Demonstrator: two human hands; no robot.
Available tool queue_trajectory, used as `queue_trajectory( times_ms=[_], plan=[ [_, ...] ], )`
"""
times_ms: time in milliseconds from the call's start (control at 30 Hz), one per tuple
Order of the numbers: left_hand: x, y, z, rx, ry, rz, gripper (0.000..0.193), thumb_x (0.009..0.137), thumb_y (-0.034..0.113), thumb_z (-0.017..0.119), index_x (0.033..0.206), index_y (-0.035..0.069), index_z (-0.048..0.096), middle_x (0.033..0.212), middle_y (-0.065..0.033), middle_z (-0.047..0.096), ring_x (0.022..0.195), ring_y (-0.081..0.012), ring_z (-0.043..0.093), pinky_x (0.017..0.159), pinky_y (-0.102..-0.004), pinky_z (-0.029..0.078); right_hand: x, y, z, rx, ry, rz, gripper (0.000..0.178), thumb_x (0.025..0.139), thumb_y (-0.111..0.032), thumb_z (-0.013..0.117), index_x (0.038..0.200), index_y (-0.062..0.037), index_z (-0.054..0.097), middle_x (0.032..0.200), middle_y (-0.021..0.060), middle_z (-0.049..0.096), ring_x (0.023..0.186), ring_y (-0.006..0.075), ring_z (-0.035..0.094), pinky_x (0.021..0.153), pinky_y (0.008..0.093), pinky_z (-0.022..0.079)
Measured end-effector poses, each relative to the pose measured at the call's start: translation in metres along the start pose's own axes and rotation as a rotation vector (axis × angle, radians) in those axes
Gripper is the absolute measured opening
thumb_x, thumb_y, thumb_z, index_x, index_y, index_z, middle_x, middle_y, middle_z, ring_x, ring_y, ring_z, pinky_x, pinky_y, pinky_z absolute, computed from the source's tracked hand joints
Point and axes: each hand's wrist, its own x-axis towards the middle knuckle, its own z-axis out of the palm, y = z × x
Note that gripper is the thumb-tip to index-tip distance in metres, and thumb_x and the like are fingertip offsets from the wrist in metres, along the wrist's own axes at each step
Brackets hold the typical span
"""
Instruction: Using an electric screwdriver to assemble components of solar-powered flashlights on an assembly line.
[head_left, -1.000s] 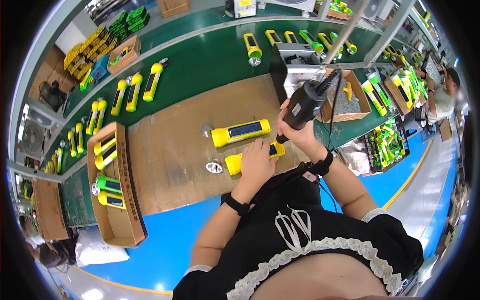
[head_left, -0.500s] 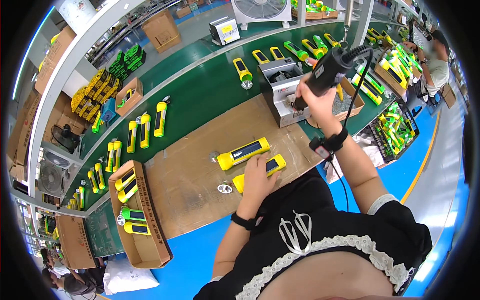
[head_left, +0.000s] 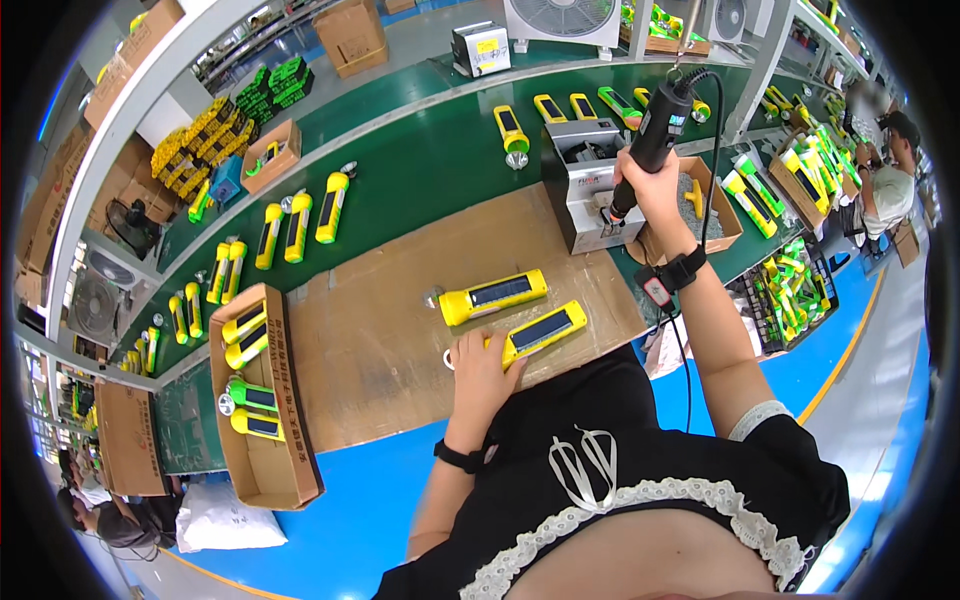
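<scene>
Right hand (head_left: 650, 188) grips a black electric screwdriver (head_left: 660, 132), tip beside the grey machine (head_left: 582, 215); left hand (head_left: 480, 375), grip unclear, touches the near yellow flashlight (head_left: 548, 333) on brown cardboard (head_left: 370, 375).

A cardboard sheet (head_left: 380, 350) on the green bench (head_left: 400, 165) bears two torches (head_left: 545, 334) and, apparently, a half-hidden reflector (head_left: 448, 360).

One wide fisheye view looks down and forward from the person's head, bending straight edges toward its dark round rim. It sits close above the black shirt (head_left: 650, 462), which fills much of the lower edge, takes in the left hand (head_left: 482, 372) and right hand (head_left: 652, 188) around the middle, and reaches across the table (head_left: 420, 150) to a fan (head_left: 563, 18) well apart at the top.
</scene>
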Motion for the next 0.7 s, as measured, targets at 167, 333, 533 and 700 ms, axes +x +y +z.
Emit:
queue_trajectory(
  times_ms=[167, 333, 533, 700],
  plan=[
    [0.008, 0.006, 0.010, -0.052, 0.074, -0.010, 0.045, 0.067, 0.026, 0.075, 0.105, 0.006, 0.061, 0.099, -0.0148, 0.050, 0.097, -0.0330, 0.045, 0.087, -0.0428, 0.034, -0.025, -0.013, 0.009, 0.020, -0.021, 0.102, 0.042, 0.077, 0.001, 0.060, 0.117, 0.0009, 0.049, 0.064, 0.0046, 0.056, 0.054, 0.0125, 0.056, 0.054, 0.0266, 0.045],
    [0.009, 0.010, 0.007, -0.025, 0.119, -0.016, 0.047, 0.064, 0.023, 0.076, 0.106, 0.007, 0.061, 0.098, -0.0135, 0.050, 0.099, -0.0328, 0.045, 0.091, -0.0465, 0.032, -0.091, -0.043, 0.044, 0.390, -0.112, 0.091, 0.047, 0.081, -0.001, 0.057, 0.122, -0.0002, 0.034, 0.068, 0.0080, 0.053, 0.056, 0.0176, 0.054, 0.058, 0.0326, 0.048],
    [-0.001, 0.015, 0.012, 0.027, 0.129, -0.158, 0.052, 0.062, 0.026, 0.079, 0.108, 0.011, 0.061, 0.099, -0.0112, 0.049, 0.102, -0.0312, 0.045, 0.097, -0.0524, 0.027, -0.147, -0.059, 0.078, 0.309, -0.382, 0.027, 0.052, 0.085, -0.015, 0.059, 0.126, -0.0069, 0.027, 0.073, 0.0071, 0.048, 0.062, 0.0175, 0.053, 0.066, 0.0361, 0.048],
    [-0.004, 0.017, 0.018, 0.056, 0.158, -0.165, 0.052, 0.061, 0.028, 0.079, 0.108, 0.013, 0.060, 0.100, -0.0118, 0.049, 0.101, -0.0313, 0.045, 0.096, -0.0520, 0.028, -0.156, -0.057, 0.088, 0.280, -0.400, 0.098, 0.051, 0.086, -0.009, 0.055, 0.127, -0.0077, 0.026, 0.076, 0.0080, 0.048, 0.063, 0.0175, 0.053, 0.067, 0.0363, 0.048]
  ],
)
